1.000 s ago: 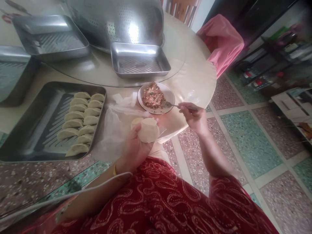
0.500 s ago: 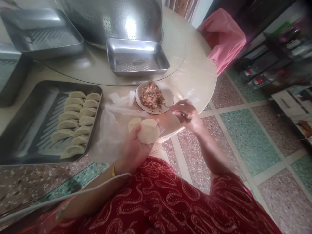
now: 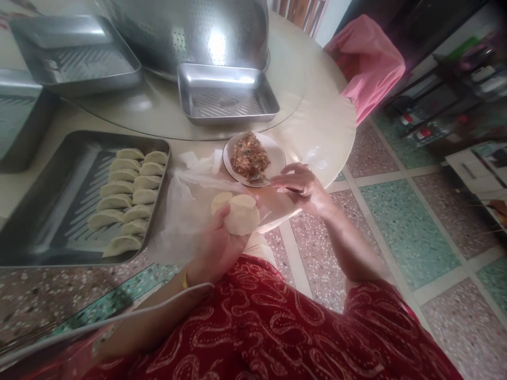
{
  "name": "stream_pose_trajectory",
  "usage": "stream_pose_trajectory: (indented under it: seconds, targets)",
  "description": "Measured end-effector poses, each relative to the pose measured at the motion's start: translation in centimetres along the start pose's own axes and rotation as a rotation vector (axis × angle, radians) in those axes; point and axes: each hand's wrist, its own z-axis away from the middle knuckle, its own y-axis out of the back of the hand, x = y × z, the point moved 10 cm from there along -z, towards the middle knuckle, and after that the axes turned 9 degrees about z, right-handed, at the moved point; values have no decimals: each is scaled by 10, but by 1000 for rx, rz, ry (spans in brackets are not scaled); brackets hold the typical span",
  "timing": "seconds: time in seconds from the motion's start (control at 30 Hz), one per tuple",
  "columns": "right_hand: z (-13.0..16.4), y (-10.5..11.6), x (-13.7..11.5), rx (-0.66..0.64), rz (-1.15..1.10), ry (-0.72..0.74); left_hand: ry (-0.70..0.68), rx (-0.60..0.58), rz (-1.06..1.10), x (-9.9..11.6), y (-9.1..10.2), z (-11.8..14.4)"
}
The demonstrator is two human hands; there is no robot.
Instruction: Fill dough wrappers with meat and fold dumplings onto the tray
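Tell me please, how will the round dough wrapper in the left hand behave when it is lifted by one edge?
The dough wrapper looks thin and curves over the left hand, so it would probably flop and sag. It is likely light. Pale and soft-looking, it may stretch or tear if pulled.

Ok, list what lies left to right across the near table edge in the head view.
Tray of folded dumplings → plastic sheet → left hand cupping a round wrapper → right hand gripping a spoon at the filling plate.

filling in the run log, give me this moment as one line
left hand: holds dough wrapper | right hand: holds spoon at filling plate | tray: folded dumplings
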Motion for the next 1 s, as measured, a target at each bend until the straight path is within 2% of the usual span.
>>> stream_pose_trajectory:
  seconds: [0.13,0.23,0.3,0.5,0.73,0.9,1.0]
  targets:
    - [4,14,3,-25,19,-45,14,-13,10,-1,-1,0]
    - [3,32,0,37,43,-37,22,-17,6,-2,-2,1]
    - [1,37,-1,72,46,-25,17,-15,0,-2,-2,1]
    - [-4,18,13,14,-9,-77,1,-31,-4,-1,-3,3]
    - [-3,21,4,-99,-25,-65,14,-16,3,-2,-1,2]
    - [-6,8,-5,-195,-34,20,-2,-2,-3,-1,-1,3]
    - [-5,12,-3,-221,2,7,-2,-14,0,0,-1,4]
